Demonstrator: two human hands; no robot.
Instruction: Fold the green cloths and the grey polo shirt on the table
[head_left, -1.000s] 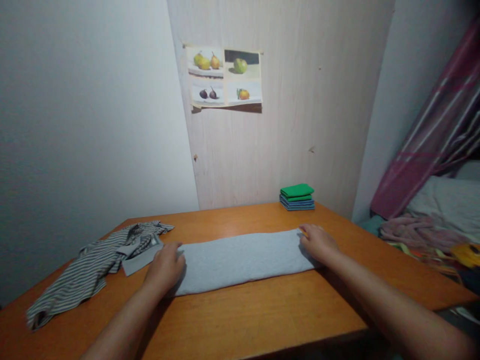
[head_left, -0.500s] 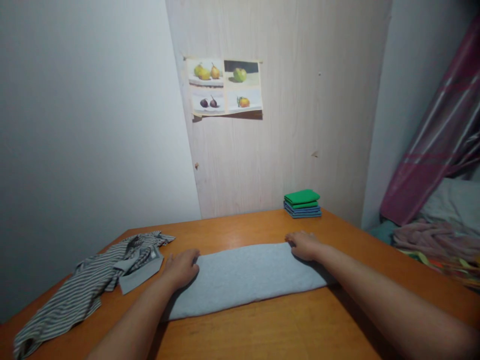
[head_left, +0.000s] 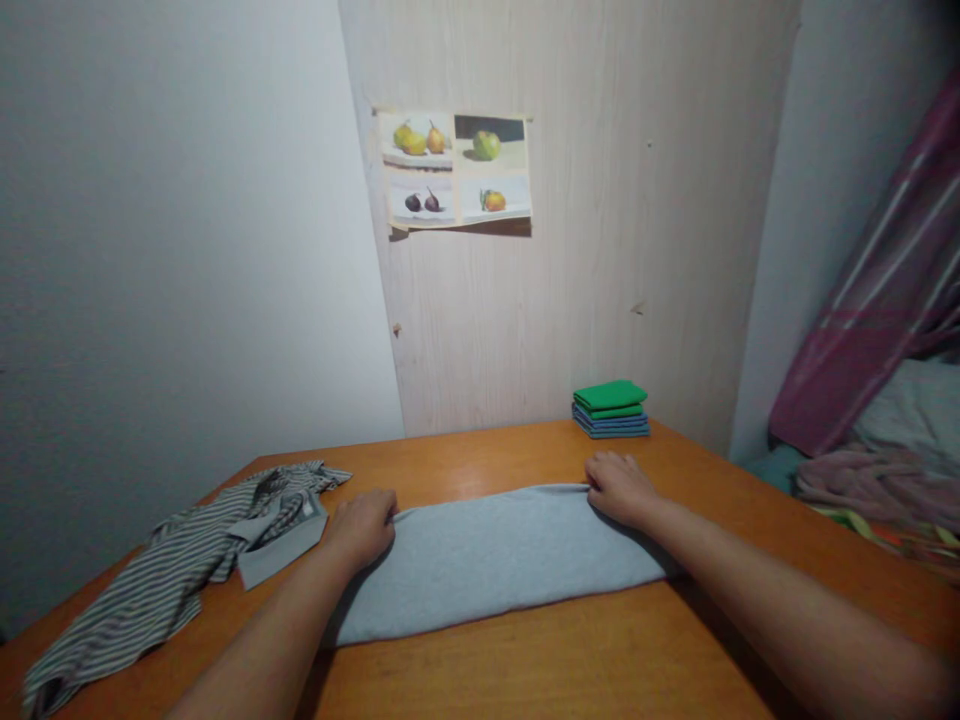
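Observation:
A light grey folded cloth [head_left: 495, 565], perhaps a garment, lies as a long flat strip across the table. My left hand [head_left: 365, 527] grips its far left corner with the fingers curled over the edge. At the far right corner my right hand [head_left: 621, 490] is closed on the same cloth, fingers bent round the edge. Between the two hands the far edge is drawn fairly straight and slightly raised near the fingers. Both forearms cover the short ends of the cloth in part.
A striped shirt [head_left: 150, 590] with a grey collar lies crumpled on the left of the orange wooden table [head_left: 555, 650]. At the back right corner stands a stack of folded green and blue cloths [head_left: 611, 408]. Pink fabric [head_left: 847, 480] is heaped beyond the right edge.
My fingers have closed more tightly on the far corners of the grey cloth. The right hand has shifted slightly right. The whole view has turned a little.

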